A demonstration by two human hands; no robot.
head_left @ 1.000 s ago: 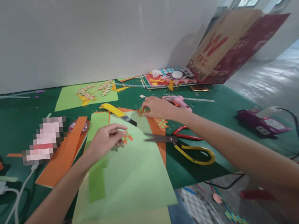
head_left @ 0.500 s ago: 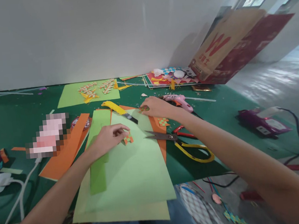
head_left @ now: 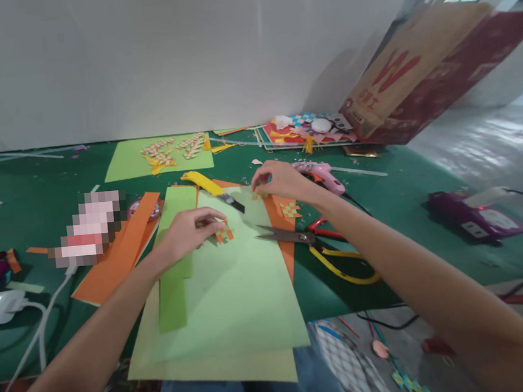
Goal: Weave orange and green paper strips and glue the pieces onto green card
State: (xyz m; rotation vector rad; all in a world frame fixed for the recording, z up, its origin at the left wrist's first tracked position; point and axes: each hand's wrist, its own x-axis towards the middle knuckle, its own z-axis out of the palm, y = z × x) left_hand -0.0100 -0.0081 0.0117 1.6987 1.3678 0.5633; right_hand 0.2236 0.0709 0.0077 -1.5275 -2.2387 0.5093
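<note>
My left hand (head_left: 186, 233) rests on a light green paper sheet (head_left: 233, 296), its fingers pinched on a small woven orange-and-green paper piece (head_left: 224, 233). My right hand (head_left: 278, 182) reaches farther out, fingers curled on another small woven piece (head_left: 261, 194) at the sheet's far edge. A third woven piece (head_left: 290, 209) lies on an orange strip just right of that hand. A yellow utility knife (head_left: 213, 191) lies between the hands, blade out.
Scissors (head_left: 320, 242) with red and yellow handles lie open right of the sheet. A pink glue gun (head_left: 321, 175), orange paper strips (head_left: 120, 251), a purple device (head_left: 472, 220) with a black cable, more woven pieces (head_left: 170, 152) and a leaning paper bag (head_left: 415, 66) sit on the green table (head_left: 24, 204).
My right hand has drawn slightly back and up over its woven piece. My left hand stays pinched on its piece. The view has shifted a little.
</note>
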